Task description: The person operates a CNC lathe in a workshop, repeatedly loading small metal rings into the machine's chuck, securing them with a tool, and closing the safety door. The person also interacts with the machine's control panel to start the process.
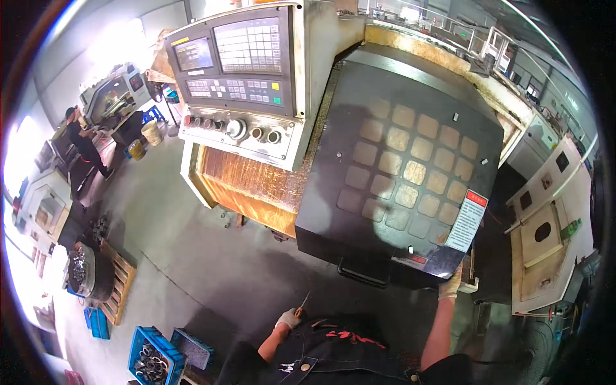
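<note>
My left hand (289, 318), in a pale glove, is closed around the orange handle of a screwdriver-like tool (305, 300), whose thin metal shaft points up and away. It is held low in front of my body, apart from the machine. My right hand (450, 286), also gloved, is at the lower right corner of a large dark machine door (321, 199). Its fingers are mostly hidden at the door's edge. The door has a grid of rounded window panes, a label (467, 221) with a red top, and a black handle (362, 273) along its bottom.
A control panel (239, 64) with screen, keys and knobs stands left of the door. Blue crates (168, 350) of metal rings, a drum (96, 276) and a wooden pallet (122, 282) sit lower left. Another person (86, 141) works far left. A white machine (552, 237) stands right.
</note>
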A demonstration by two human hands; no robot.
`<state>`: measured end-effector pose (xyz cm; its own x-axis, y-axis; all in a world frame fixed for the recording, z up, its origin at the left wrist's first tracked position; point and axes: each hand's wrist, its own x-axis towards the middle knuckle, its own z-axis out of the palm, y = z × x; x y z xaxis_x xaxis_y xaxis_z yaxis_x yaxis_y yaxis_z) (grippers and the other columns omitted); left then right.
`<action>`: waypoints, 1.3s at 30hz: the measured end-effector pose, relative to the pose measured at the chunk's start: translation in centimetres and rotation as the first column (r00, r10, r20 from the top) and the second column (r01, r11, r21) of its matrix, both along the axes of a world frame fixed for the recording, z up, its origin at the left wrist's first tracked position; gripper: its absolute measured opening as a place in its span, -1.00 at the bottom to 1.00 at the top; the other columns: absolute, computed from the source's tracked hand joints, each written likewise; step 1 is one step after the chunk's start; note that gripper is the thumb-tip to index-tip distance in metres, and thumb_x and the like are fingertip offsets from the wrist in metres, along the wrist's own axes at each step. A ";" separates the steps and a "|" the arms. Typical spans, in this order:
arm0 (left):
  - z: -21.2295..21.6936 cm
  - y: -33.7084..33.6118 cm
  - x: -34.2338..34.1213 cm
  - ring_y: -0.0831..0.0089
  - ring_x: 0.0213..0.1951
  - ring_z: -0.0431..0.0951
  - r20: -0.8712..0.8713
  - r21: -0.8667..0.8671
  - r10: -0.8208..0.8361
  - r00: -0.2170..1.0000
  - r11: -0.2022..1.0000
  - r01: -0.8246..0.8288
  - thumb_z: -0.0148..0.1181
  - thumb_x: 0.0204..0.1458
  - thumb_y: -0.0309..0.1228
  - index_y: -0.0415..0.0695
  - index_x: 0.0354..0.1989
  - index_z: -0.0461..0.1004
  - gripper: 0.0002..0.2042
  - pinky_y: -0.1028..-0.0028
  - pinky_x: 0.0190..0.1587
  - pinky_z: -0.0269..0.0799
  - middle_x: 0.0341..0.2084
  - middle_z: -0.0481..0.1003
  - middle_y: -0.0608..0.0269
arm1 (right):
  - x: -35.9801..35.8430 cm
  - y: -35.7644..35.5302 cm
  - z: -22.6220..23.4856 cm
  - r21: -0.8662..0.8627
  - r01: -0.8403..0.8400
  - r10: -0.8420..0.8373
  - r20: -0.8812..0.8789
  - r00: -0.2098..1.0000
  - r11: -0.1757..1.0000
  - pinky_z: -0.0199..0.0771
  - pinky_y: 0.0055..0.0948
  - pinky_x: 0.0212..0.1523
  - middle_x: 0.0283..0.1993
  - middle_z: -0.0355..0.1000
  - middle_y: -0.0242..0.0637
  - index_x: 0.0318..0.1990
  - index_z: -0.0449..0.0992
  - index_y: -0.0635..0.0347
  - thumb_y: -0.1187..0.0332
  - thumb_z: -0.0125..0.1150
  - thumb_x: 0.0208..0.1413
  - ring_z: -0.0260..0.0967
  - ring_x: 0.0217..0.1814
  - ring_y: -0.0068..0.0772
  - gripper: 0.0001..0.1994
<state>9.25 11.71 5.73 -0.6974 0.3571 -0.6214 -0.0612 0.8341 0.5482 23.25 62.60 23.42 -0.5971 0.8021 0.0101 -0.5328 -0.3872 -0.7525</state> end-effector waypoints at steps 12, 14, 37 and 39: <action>-2.8 -9.8 0.3 0.06 -0.14 0.40 0.089 -0.175 0.160 0.983 0.974 -0.142 -0.03 -0.15 -0.32 -0.16 -0.20 0.36 -0.69 0.26 -0.17 0.30 -0.25 0.42 -0.07 | -2.8 -2.3 -0.5 -0.062 0.118 -0.114 0.051 0.992 0.991 0.16 -0.25 0.07 0.09 0.20 -0.31 0.12 0.17 0.11 0.08 -0.10 0.07 0.17 0.09 -0.26 -0.51; 0.6 -6.9 -1.4 0.07 -0.15 0.41 0.020 -0.088 0.001 1.000 0.996 0.001 -0.03 -0.15 -0.31 -0.15 -0.21 0.37 -0.69 0.25 -0.18 0.31 -0.28 0.43 -0.06 | -3.0 -2.6 -0.7 0.028 0.175 -0.176 0.043 0.983 0.984 0.19 -0.24 0.04 0.07 0.21 -0.28 0.11 0.17 0.13 0.06 -0.07 0.05 0.19 0.06 -0.24 -0.49; 56.5 2.0 -0.5 0.21 -0.32 0.53 -0.239 -0.275 -0.963 0.127 0.192 0.942 0.08 -0.16 -0.35 -0.08 -0.31 0.51 -0.78 0.28 -0.37 0.46 -0.40 0.52 0.16 | -6.0 -7.8 1.7 0.079 0.276 -0.286 0.179 0.941 0.958 0.21 -0.34 -0.03 -0.06 0.33 -0.34 -0.06 0.35 0.21 0.03 -0.03 0.02 0.29 -0.09 -0.38 -0.54; 56.2 2.8 -0.4 0.22 -0.31 0.53 -0.212 -0.266 -0.975 0.063 0.120 0.956 0.09 -0.17 -0.35 -0.08 -0.31 0.51 -0.78 0.28 -0.37 0.45 -0.40 0.51 0.15 | -5.8 -7.6 1.6 0.081 0.247 -0.256 0.132 0.958 0.966 0.20 -0.34 -0.03 -0.06 0.32 -0.33 -0.06 0.35 0.21 0.01 -0.03 0.01 0.28 -0.08 -0.38 -0.52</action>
<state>8.81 14.46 61.93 0.1201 0.8386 -0.5313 0.9502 0.0580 0.3063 17.48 55.02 25.03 -0.3752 0.9269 -0.0042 -0.4941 -0.2038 -0.8452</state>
